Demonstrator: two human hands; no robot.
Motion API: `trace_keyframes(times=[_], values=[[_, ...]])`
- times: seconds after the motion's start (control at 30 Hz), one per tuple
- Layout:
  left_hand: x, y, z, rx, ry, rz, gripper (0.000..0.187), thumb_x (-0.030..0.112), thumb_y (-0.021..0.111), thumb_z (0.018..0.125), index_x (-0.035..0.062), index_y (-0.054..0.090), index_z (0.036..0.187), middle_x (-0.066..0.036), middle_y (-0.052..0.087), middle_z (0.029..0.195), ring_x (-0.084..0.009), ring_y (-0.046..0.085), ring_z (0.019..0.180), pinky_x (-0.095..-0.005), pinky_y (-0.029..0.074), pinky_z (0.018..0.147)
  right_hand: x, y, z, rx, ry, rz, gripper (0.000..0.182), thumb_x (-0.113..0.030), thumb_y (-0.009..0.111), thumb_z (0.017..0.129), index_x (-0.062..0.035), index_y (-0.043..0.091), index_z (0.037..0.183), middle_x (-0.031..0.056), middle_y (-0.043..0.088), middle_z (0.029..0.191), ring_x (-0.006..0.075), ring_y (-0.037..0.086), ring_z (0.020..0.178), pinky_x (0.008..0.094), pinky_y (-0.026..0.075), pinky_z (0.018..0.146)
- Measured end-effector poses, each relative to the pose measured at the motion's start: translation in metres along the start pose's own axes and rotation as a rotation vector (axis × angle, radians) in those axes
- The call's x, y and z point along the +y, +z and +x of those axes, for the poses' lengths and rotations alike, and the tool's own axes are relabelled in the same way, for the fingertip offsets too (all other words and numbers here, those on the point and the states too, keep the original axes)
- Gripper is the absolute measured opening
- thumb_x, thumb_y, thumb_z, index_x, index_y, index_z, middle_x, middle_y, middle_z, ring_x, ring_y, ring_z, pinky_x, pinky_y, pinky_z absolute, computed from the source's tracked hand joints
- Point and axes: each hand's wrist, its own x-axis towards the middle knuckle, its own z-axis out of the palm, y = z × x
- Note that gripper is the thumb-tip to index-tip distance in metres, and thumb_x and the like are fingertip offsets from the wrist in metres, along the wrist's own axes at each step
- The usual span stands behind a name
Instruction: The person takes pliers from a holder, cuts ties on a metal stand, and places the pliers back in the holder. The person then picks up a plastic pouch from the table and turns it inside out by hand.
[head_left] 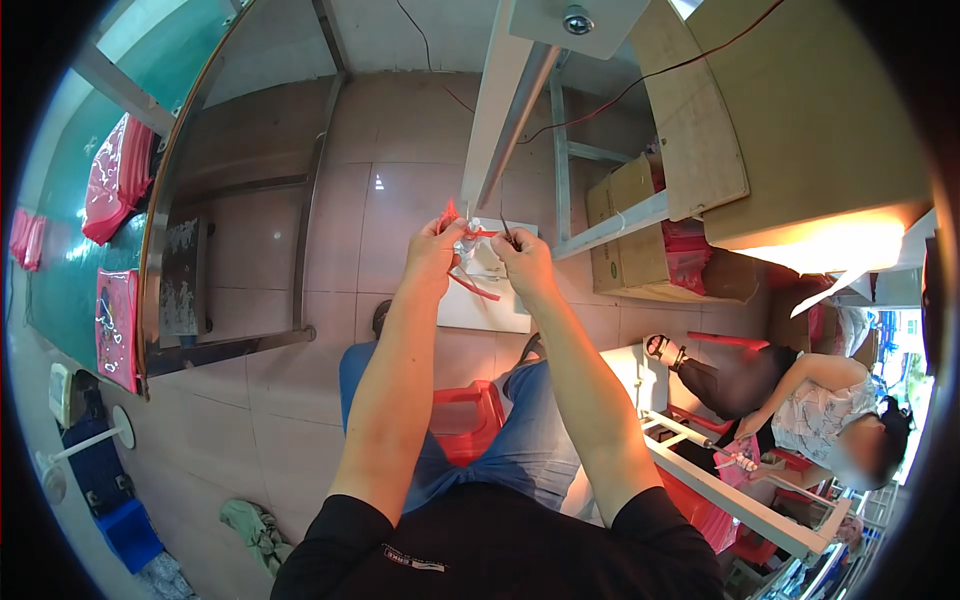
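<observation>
My left hand point(430, 255) is closed on a small red and white piece point(466, 240), held up in front of my knees. From that piece a red strip point(475, 288) hangs down towards the right. My right hand point(524, 265) grips a dark, thin, pointed tool point(506, 228), whose exact kind is too small to tell. The tool's tip points away from me, close beside the red and white piece. Both hands are near each other, above a white board point(485, 312) on the floor.
A metal post point(510, 120) stands just beyond my hands. On the left, a green-topped table point(60, 290) bears pink packets point(118, 330). Cardboard boxes point(625, 270) sit at right. A red stool point(470, 420) is between my legs. Another person point(820, 400) sits at far right.
</observation>
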Motion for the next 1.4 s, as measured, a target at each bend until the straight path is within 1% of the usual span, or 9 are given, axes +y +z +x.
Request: trace_keyframes(times=[0.07, 0.13, 0.47, 0.67, 0.83, 1.1, 1.17, 1.27, 1.4], values=[[-0.001, -0.003, 0.003, -0.037, -0.001, -0.039, 0.014, 0.022, 0.069, 0.09, 0.0122, 0.064, 0.098, 0.006, 0.05, 0.068, -0.0039, 0.039, 0.051, -0.0212, 0.035, 0.049, -0.003, 0.0, 0.004, 0.003, 0.006, -0.012, 0.018, -0.017, 0.068, 0.089, 0.0004, 0.065, 0.091, -0.0035, 0.054, 0.074, 0.005, 0.045, 0.064, 0.0225, 0.034, 0.055], [-0.004, -0.005, 0.002, -0.083, -0.026, -0.165, 0.014, 0.021, 0.069, 0.091, 0.0117, 0.062, 0.098, 0.004, 0.06, 0.079, -0.0042, 0.042, 0.055, -0.022, 0.036, 0.05, -0.002, -0.002, 0.01, 0.006, 0.013, -0.026, 0.018, -0.017, 0.068, 0.089, 0.0005, 0.065, 0.091, -0.0033, 0.053, 0.074, 0.005, 0.044, 0.064, 0.0224, 0.034, 0.055], [-0.001, -0.008, 0.007, -0.168, -0.09, -0.393, 0.011, 0.015, 0.065, 0.094, 0.0105, 0.061, 0.104, 0.002, 0.064, 0.085, -0.0047, 0.041, 0.052, -0.0225, 0.043, 0.051, -0.018, -0.003, 0.043, -0.032, 0.05, -0.112, 0.012, -0.01, 0.07, 0.086, 0.0, 0.065, 0.088, -0.0002, 0.057, 0.073, 0.005, 0.045, 0.059, 0.0235, 0.036, 0.052], [0.008, -0.007, 0.02, -0.151, -0.137, -0.274, 0.012, 0.017, 0.066, 0.094, 0.0114, 0.06, 0.103, 0.0, 0.064, 0.08, -0.0055, 0.043, 0.051, -0.0228, 0.042, 0.049, -0.034, 0.0, 0.057, -0.12, 0.052, 0.02, 0.01, -0.002, 0.069, 0.081, 0.0007, 0.064, 0.089, 0.0016, 0.058, 0.072, 0.0062, 0.047, 0.052, 0.0238, 0.034, 0.046], [0.019, -0.011, 0.031, -0.203, -0.157, -0.119, 0.013, 0.015, 0.069, 0.091, 0.0128, 0.057, 0.096, -0.001, 0.064, 0.078, -0.0079, 0.053, 0.054, -0.0232, 0.041, 0.047, -0.042, 0.003, 0.067, -0.215, 0.077, 0.036, 0.01, -0.001, 0.069, 0.081, 0.0001, 0.064, 0.089, 0.0031, 0.058, 0.07, 0.0076, 0.048, 0.05, 0.0241, 0.035, 0.044], [0.035, -0.009, 0.033, -0.238, -0.197, -0.023, 0.016, 0.014, 0.068, 0.092, 0.0101, 0.061, 0.106, -0.002, 0.065, 0.08, -0.0094, 0.053, 0.056, -0.0245, 0.039, 0.049, -0.066, 0.01, 0.068, -0.289, 0.133, -0.039, 0.014, -0.005, 0.072, 0.079, 0.0018, 0.065, 0.089, 0.0015, 0.059, 0.072, 0.0065, 0.052, 0.057, 0.0221, 0.04, 0.049], [0.035, -0.009, 0.036, -0.266, -0.217, 0.026, 0.024, 0.015, 0.069, 0.091, 0.0064, 0.062, 0.113, -0.001, 0.067, 0.085, -0.0078, 0.053, 0.06, -0.0241, 0.034, 0.048, -0.067, 0.009, 0.069, -0.305, 0.143, -0.055, 0.015, -0.005, 0.072, 0.079, 0.002, 0.065, 0.09, 0.0016, 0.06, 0.073, 0.0066, 0.052, 0.057, 0.0221, 0.041, 0.049], [0.032, -0.015, 0.045, -0.339, -0.239, 0.015, 0.024, 0.014, 0.067, 0.092, 0.0057, 0.062, 0.113, -0.002, 0.066, 0.085, -0.0082, 0.054, 0.061, -0.0255, 0.034, 0.046, -0.063, 0.009, 0.071, -0.319, 0.123, -0.058, 0.015, -0.008, 0.073, 0.081, -0.0007, 0.062, 0.089, 0.0014, 0.058, 0.068, 0.0074, 0.052, 0.054, 0.0228, 0.038, 0.046], [0.04, -0.009, 0.039, -0.302, -0.209, 0.053, 0.023, 0.013, 0.067, 0.092, 0.0054, 0.061, 0.113, -0.003, 0.066, 0.085, -0.0085, 0.054, 0.062, -0.026, 0.036, 0.046, -0.065, 0.008, 0.071, -0.306, 0.078, -0.114, 0.016, -0.008, 0.074, 0.08, 0.0022, 0.066, 0.09, 0.0023, 0.06, 0.073, 0.008, 0.053, 0.059, 0.024, 0.043, 0.053]])
